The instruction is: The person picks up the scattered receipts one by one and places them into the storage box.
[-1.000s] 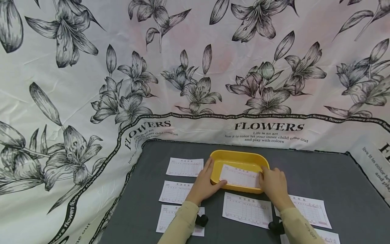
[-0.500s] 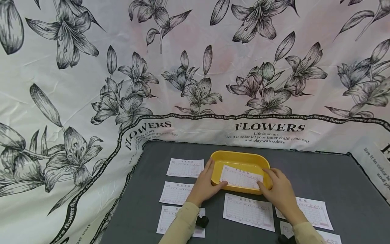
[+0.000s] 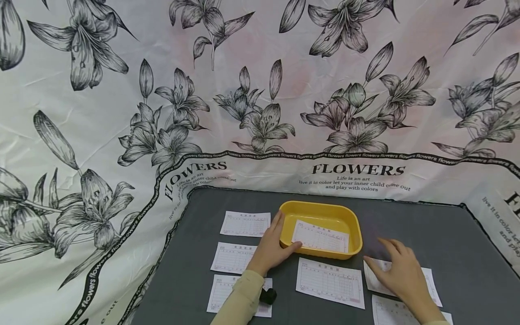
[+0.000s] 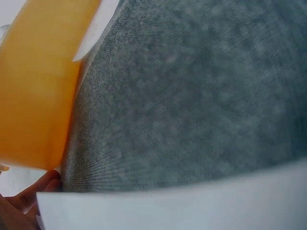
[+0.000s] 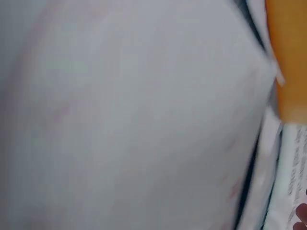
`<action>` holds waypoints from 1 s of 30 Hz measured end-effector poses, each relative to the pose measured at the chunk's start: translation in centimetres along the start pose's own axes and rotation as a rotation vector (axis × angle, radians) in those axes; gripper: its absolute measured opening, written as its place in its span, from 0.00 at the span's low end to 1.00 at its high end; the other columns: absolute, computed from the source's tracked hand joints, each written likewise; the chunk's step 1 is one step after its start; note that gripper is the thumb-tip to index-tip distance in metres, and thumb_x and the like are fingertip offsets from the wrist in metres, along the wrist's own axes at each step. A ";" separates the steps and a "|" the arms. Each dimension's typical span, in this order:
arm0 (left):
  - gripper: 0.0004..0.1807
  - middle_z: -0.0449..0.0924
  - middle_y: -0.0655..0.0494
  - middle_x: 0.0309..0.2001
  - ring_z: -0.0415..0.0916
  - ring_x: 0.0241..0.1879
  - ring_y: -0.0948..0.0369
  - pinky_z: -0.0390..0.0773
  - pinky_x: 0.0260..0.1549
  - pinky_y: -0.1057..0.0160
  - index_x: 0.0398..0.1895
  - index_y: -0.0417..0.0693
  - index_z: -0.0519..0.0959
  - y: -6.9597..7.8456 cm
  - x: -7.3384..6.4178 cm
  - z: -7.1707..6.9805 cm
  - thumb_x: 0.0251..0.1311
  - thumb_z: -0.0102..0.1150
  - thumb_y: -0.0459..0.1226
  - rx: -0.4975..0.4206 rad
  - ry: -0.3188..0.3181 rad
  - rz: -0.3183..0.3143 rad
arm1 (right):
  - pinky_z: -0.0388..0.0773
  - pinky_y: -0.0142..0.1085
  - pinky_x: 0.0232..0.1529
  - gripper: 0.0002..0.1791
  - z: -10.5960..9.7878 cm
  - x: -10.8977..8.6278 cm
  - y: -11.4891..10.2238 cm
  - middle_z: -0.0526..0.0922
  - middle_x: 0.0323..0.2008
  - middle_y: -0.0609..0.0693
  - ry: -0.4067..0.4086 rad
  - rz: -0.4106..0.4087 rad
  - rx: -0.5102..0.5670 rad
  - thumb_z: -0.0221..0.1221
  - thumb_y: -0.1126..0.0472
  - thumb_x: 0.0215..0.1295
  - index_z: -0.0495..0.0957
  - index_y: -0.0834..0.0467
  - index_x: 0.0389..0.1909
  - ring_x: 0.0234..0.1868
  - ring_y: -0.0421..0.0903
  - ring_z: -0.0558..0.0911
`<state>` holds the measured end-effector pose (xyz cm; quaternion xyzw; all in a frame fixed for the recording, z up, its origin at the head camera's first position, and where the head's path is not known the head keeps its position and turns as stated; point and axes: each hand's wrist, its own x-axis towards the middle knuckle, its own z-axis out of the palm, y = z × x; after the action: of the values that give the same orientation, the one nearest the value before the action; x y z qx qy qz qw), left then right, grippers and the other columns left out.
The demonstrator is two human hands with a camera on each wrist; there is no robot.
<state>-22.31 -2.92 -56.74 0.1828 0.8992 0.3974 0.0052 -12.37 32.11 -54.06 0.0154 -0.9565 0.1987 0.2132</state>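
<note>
A yellow plastic tray (image 3: 352, 229) stands toward the back of the table, with a printed paper form (image 3: 318, 235) lying in it. My left hand (image 3: 269, 248) holds its front left corner, fingers along the left side and thumb at the front rim. In the left wrist view the tray's wall (image 4: 38, 81) rises beside a few fingertips. My right hand (image 3: 402, 275) is over another paper form (image 3: 374, 280) right of the tray, fingers spread and holding nothing visible. A blurred white sheet (image 5: 153, 115) fills most of the right wrist view.
Several more printed forms lie about: a left column (image 3: 245, 224), one in front of the tray (image 3: 330, 283) and one at the lower right (image 3: 390, 311). Flower-printed cloth (image 3: 260, 90) borders the dark grey tabletop (image 3: 447, 239) behind and at the left.
My right hand has let go of the form now in the tray, left the tray's right side and moved right, toward the forms there. My left hand stays on the tray.
</note>
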 end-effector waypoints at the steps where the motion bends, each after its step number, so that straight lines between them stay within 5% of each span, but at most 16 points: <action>1: 0.58 0.37 0.70 0.87 0.54 0.83 0.51 0.61 0.78 0.43 0.88 0.55 0.46 0.0 0.0 0.0 0.65 0.65 0.66 0.002 0.001 0.002 | 0.73 0.73 0.48 0.39 -0.1 -0.3 0.5 0.78 0.58 0.70 -0.013 0.019 -0.014 0.77 0.43 0.56 0.80 0.65 0.61 0.54 0.75 0.75; 12: 0.59 0.38 0.69 0.87 0.54 0.83 0.51 0.61 0.78 0.43 0.88 0.56 0.46 -0.1 0.1 0.1 0.64 0.65 0.66 0.008 0.008 0.002 | 0.64 0.77 0.54 0.55 -2.3 -1.3 6.0 0.67 0.62 0.80 -0.197 0.282 -0.151 0.62 0.27 0.67 0.67 0.75 0.70 0.57 0.82 0.63; 24: 0.59 0.38 0.69 0.87 0.53 0.83 0.51 0.61 0.78 0.43 0.88 0.56 0.46 -0.2 0.0 0.3 0.64 0.65 0.66 0.006 0.001 -0.001 | 0.56 0.72 0.67 0.67 -3.6 -1.3 9.8 0.57 0.67 0.88 -0.446 0.634 -0.121 0.60 0.24 0.64 0.54 0.83 0.72 0.66 0.83 0.59; 30: 0.58 0.38 0.66 0.87 0.53 0.83 0.50 0.59 0.79 0.43 0.88 0.55 0.46 -0.1 -0.1 0.0 0.65 0.65 0.66 0.014 -0.003 -0.006 | 0.54 0.73 0.67 0.66 -3.5 -1.1 10.4 0.56 0.64 0.90 -0.470 0.636 -0.080 0.62 0.26 0.64 0.54 0.84 0.71 0.67 0.84 0.57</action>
<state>-22.20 -3.03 -56.77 0.1809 0.9025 0.3908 0.0066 -11.16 42.95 -55.52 -0.2449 -0.9432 0.2083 -0.0835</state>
